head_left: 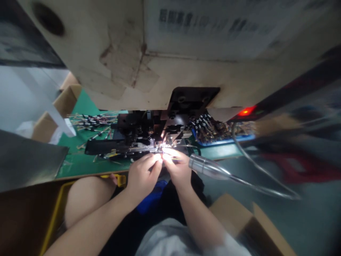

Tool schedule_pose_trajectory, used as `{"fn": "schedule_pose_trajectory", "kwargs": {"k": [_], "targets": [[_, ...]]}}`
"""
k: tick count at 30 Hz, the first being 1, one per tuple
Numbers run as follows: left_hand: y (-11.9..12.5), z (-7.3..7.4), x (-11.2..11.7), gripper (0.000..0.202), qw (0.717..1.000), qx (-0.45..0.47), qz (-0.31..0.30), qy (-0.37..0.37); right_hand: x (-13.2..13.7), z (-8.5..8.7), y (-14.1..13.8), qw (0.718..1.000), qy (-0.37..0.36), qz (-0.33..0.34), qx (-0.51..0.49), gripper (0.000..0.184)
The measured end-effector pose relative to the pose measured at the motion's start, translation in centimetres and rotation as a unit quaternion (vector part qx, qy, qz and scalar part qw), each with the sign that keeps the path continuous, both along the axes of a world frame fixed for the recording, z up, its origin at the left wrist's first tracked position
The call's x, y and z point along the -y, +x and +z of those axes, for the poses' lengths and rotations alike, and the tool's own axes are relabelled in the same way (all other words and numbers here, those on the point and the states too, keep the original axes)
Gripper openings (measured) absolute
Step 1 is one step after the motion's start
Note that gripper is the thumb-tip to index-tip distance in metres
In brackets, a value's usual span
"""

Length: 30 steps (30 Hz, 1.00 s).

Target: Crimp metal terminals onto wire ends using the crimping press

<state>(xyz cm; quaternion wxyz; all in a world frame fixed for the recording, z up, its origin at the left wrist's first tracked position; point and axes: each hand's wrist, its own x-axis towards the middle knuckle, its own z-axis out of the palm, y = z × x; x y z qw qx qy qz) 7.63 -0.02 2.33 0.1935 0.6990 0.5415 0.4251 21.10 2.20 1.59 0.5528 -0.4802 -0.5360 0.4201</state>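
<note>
Both hands meet at the brightly lit working point of a machine (157,131). My left hand (144,174) has thumb and forefinger pinched together just before that point. Close beside it, my right hand (178,167) is pinched too, its fingertips at the metal parts. Glare hides whatever the fingertips hold; it is too small to make out. A metal feed track (138,148) runs leftward from the working point. From the right, a lamp with a flexible metal neck (206,167) points at my fingers.
Wire bundles with black and white sleeves (93,121) lie on the green table (80,167) at left. A blue tray (226,141) of wires stands right. The machine's large housing (119,71) overhangs my hands. An open cardboard box (231,213) sits at lower right.
</note>
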Motion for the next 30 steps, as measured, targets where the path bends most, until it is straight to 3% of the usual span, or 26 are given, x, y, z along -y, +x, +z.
{"fn": "schedule_pose_trajectory", "kwargs": {"k": [3, 9, 18, 30], "targets": [[-0.01, -0.28, 0.05, 0.020, 1.000, -0.002, 0.004, 0.002, 0.10, -0.32, 0.16, 1.000, -0.007, 0.014, 0.018, 0.020], [-0.10, -0.31, 0.31, 0.019, 1.000, -0.010, -0.007, 0.001, 0.50, -1.00, -0.02, 0.999, -0.018, -0.044, -0.001, 0.021], [0.06, -0.48, 0.01, 0.021, 1.000, -0.017, -0.010, -0.006, 0.40, -0.14, 0.02, 0.999, -0.002, -0.038, 0.038, 0.009], [0.40, 0.08, -0.26, 0.020, 1.000, -0.022, -0.002, -0.001, 0.13, -0.34, -0.06, 0.999, -0.039, -0.027, -0.012, 0.018]]}}
